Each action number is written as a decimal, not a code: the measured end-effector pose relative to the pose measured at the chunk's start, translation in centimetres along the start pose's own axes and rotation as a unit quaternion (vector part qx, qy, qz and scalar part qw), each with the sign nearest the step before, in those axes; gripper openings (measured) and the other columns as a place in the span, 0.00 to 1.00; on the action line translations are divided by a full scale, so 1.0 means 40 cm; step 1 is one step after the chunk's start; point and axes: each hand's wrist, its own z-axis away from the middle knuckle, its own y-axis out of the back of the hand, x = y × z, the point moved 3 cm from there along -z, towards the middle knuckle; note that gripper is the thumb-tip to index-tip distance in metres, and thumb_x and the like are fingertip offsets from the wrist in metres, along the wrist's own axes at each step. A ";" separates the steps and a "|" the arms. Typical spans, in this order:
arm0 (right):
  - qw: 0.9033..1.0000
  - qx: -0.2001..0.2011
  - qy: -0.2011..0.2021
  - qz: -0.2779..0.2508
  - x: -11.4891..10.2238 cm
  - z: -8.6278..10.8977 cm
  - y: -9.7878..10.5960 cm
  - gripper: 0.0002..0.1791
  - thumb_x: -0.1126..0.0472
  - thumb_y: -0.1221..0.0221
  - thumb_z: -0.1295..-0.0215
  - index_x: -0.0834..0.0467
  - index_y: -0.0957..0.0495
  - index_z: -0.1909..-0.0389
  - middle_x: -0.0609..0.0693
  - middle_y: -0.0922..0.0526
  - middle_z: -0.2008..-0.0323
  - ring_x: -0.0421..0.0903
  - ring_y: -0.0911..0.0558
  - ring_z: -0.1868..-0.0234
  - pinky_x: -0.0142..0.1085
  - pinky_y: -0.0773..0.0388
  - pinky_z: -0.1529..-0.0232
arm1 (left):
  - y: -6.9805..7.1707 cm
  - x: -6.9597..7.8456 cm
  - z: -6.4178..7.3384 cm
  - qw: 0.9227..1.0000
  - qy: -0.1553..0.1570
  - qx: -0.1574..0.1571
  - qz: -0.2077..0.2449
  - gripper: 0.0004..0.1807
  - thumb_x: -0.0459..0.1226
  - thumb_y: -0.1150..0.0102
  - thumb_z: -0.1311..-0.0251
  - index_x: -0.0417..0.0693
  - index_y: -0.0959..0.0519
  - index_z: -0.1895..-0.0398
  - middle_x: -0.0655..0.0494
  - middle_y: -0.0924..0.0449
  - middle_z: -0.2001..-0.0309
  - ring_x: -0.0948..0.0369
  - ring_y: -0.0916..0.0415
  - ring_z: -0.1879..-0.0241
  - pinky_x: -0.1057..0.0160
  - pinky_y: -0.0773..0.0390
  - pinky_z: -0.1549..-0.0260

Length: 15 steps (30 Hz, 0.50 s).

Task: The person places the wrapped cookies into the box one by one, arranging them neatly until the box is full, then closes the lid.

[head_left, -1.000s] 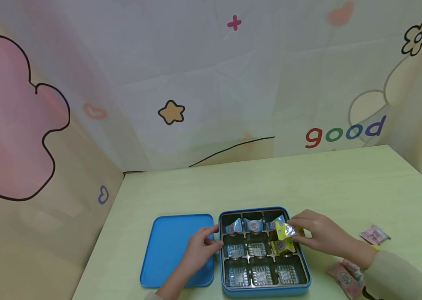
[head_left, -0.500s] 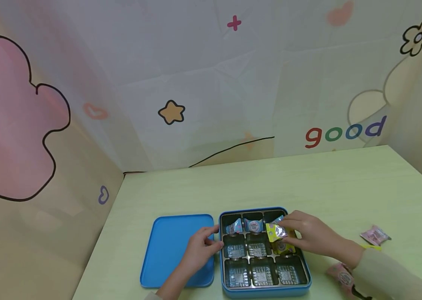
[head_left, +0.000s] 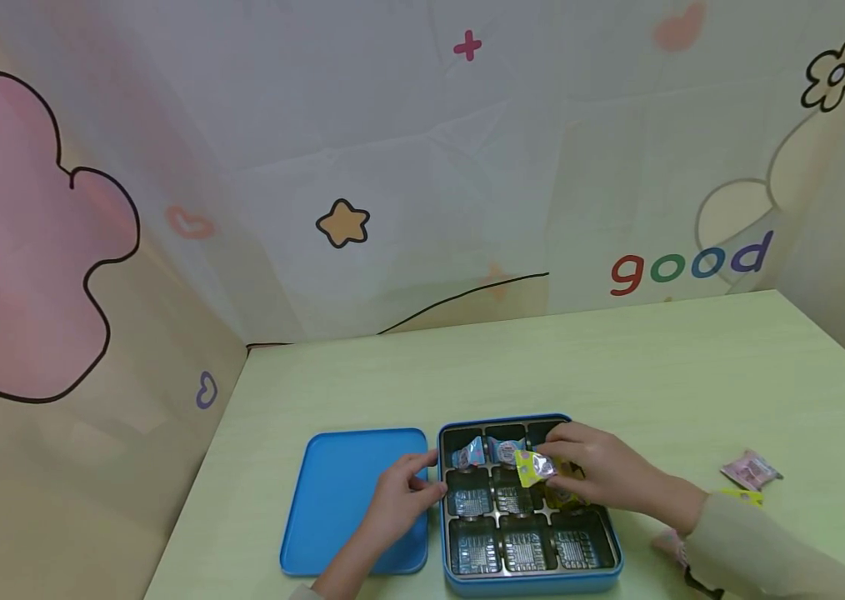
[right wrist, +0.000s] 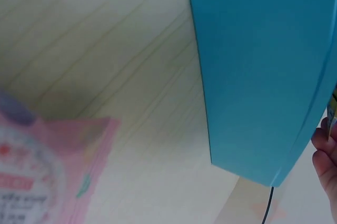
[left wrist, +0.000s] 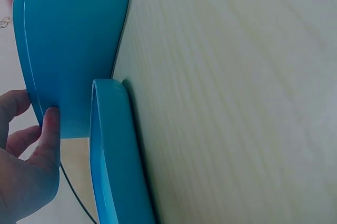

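Observation:
A blue box (head_left: 535, 583) with a dark divided tray lies on the table. My right hand (head_left: 602, 467) is over its right side and pinches a yellow wrapped candy (head_left: 535, 468) above the middle row. Two blue wrapped candies show in the back row, in the left compartment (head_left: 470, 452) and the middle one (head_left: 507, 451). Another yellow candy (head_left: 562, 498) sits in the middle row's right compartment, partly hidden by that hand. My left hand (head_left: 402, 496) touches the box's left side; the left wrist view shows its fingertips (left wrist: 51, 118) at the rim and outer wall.
A blue lid (head_left: 351, 500) lies left of the box. On the right are a pink wrapped candy (head_left: 752, 471), a yellow one (head_left: 743, 497) and, partly under the right sleeve (head_left: 745, 550), another pink candy (head_left: 668, 546). A printed cloth (head_left: 422, 167) stands behind the table.
My right hand has moved left over the box with the yellow candy, from the right edge toward the middle column. It now covers the back-right compartment. My left hand has stayed in place.

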 end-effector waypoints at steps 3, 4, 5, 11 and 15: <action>1.000 -0.006 0.003 0.007 -0.006 -0.006 -0.005 0.19 0.55 0.33 0.58 0.59 0.19 0.64 0.46 0.23 0.66 0.37 0.27 0.68 0.26 0.27 0.71 | 0.000 0.000 -0.001 1.000 0.001 0.000 -0.002 0.26 0.37 0.41 0.47 0.42 0.30 0.43 0.47 0.29 0.49 0.64 0.25 0.68 0.69 0.26 0.74; 1.000 -0.007 0.005 0.009 -0.008 -0.008 -0.007 0.19 0.54 0.33 0.58 0.59 0.19 0.64 0.46 0.23 0.66 0.37 0.27 0.68 0.27 0.26 0.71 | 0.000 0.000 -0.001 1.000 0.002 0.000 -0.002 0.26 0.37 0.41 0.47 0.42 0.31 0.43 0.47 0.29 0.49 0.64 0.25 0.67 0.69 0.26 0.73; 1.000 -0.008 0.005 0.009 -0.010 -0.009 -0.008 0.18 0.54 0.33 0.58 0.59 0.19 0.65 0.46 0.23 0.66 0.37 0.27 0.68 0.27 0.26 0.71 | 0.000 0.000 -0.001 1.000 0.002 0.000 -0.002 0.26 0.37 0.41 0.47 0.42 0.31 0.43 0.47 0.29 0.49 0.63 0.25 0.67 0.69 0.26 0.73; 1.000 -0.014 -0.001 -0.006 -0.016 -0.016 -0.018 0.17 0.55 0.33 0.58 0.59 0.19 0.66 0.46 0.23 0.67 0.34 0.30 0.71 0.23 0.30 0.73 | 0.001 0.000 -0.001 1.000 0.002 -0.002 0.000 0.26 0.37 0.42 0.47 0.42 0.31 0.43 0.47 0.30 0.48 0.63 0.24 0.67 0.69 0.26 0.74; 1.000 -0.016 -0.001 -0.006 -0.021 -0.018 -0.026 0.17 0.55 0.33 0.58 0.59 0.19 0.66 0.46 0.23 0.67 0.35 0.29 0.70 0.24 0.30 0.73 | 0.001 0.001 -0.001 1.000 0.004 -0.004 -0.001 0.26 0.37 0.42 0.47 0.43 0.31 0.43 0.47 0.30 0.48 0.63 0.24 0.67 0.69 0.26 0.74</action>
